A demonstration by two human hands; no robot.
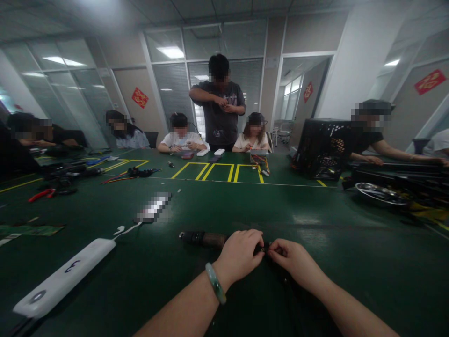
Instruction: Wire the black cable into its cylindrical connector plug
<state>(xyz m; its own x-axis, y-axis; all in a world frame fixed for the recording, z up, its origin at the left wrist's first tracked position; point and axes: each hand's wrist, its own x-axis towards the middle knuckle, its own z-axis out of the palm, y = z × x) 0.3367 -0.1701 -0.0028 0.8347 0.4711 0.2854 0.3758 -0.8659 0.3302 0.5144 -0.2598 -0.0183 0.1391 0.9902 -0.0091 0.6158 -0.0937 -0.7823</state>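
Both my hands meet low in the middle of the dark green table. My left hand, with a pale green bangle on its wrist, is closed over the right end of a dark, long bundled object that lies on the table and stretches to the left. My right hand pinches a small dark part between the two hands with its fingertips. Whether that part belongs to the bundled object I cannot make out.
A white power bank with a cable lies at the near left, and a blurred phone beyond it. Cables and tools litter the left side. A black computer case and a metal tray stand at the right. Several people sit or stand around the far edges.
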